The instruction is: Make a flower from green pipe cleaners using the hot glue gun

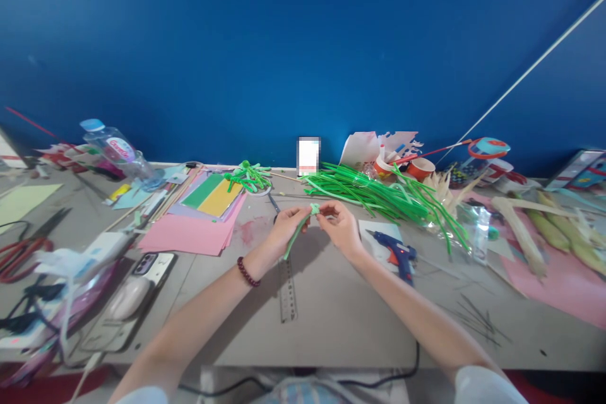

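Note:
Both hands meet over the middle of the table around a green pipe cleaner [294, 238]. My left hand [287, 229] is closed on it, and one length hangs down below the fingers. A lighter green knotted or looped end sticks up between the two sets of fingertips. My right hand [339, 225] pinches that end from the other side with thumb and forefinger. Underneath the hands lies a clear ruler [287, 293], partly covered. Scissors [274, 203] rest just behind my left hand, largely hidden by it.
A bundle of green pipe cleaners [379, 192] lies behind and right. A blue glue gun [400, 252] sits right of my right hand. Pink paper [184, 233], a phone [154, 265] and a plastic bottle [113, 146] are at left. Corn husks [521, 233] lie far right.

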The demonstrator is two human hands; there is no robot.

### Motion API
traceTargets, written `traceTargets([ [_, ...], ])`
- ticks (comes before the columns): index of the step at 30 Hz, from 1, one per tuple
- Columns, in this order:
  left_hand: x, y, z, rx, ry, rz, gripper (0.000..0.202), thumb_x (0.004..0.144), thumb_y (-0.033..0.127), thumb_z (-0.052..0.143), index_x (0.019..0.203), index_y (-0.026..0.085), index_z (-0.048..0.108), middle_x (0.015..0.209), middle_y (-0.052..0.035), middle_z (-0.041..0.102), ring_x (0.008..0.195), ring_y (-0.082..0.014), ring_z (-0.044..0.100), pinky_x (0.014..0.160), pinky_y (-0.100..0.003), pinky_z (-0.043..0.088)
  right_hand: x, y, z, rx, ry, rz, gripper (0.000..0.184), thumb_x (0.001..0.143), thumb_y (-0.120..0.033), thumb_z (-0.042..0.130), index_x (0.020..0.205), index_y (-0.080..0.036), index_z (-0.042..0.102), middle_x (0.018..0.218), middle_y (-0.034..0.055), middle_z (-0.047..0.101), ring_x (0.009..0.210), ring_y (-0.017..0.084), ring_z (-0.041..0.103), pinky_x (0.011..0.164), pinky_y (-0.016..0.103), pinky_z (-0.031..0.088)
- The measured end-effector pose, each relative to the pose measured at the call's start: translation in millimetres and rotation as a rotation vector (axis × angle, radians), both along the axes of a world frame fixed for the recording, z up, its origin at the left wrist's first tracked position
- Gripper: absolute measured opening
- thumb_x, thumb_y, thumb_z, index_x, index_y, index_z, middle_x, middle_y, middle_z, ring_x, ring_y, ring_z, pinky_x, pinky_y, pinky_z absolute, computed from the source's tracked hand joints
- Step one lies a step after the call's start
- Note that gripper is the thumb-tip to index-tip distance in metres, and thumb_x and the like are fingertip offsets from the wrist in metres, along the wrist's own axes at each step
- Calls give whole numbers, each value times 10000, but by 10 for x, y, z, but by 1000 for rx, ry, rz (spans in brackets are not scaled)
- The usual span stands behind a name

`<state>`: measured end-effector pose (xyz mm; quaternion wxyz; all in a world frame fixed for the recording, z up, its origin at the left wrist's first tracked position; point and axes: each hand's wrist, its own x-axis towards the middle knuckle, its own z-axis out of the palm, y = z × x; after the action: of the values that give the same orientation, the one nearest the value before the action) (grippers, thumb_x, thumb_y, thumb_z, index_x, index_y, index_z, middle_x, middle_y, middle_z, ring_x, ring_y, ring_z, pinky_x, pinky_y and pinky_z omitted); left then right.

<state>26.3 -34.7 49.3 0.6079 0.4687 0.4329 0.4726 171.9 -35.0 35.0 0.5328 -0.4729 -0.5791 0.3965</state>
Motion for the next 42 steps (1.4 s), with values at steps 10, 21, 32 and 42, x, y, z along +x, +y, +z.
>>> traceTargets([
  [10, 28, 19, 56, -275, -291, -106, 205, 692, 322, 656, 651, 143, 565, 539, 45, 447, 436, -52, 366, 453, -212, 290, 11, -44, 37, 268, -164, -36, 131, 809, -209, 553, 872, -205, 667, 885, 45, 656, 754, 141, 606, 610, 239, 489],
  [21, 12, 36, 55, -137, -216, -216, 199, 758, 309, 565, 649, 142, 562, 535, 30, 456, 482, -74, 397, 505, -221, 332, 21, -70, 68, 391, -220, -43, 160, 820, -161, 537, 885, -214, 674, 882, 47, 658, 744, 149, 607, 627, 270, 502],
  [32, -26, 21, 34, -55, -139, -170, 309, 715, 416, 673, 635, 133, 577, 569, 15, 493, 516, -84, 438, 537, -236, 330, 39, -36, 97, 290, -156, 3, 165, 837, -245, 538, 897, -229, 691, 915, 57, 652, 799, 167, 619, 603, 268, 506],
  [42, -21, 73, -112, -64, -141, -262, 376, 765, 502, 601, 656, 146, 548, 526, 41, 419, 457, -79, 384, 506, -249, 341, 69, 47, 42, 18, 65, 88, 190, 765, -358, 633, 863, -214, 707, 1092, 66, 582, 714, 131, 632, 546, 242, 491],
])
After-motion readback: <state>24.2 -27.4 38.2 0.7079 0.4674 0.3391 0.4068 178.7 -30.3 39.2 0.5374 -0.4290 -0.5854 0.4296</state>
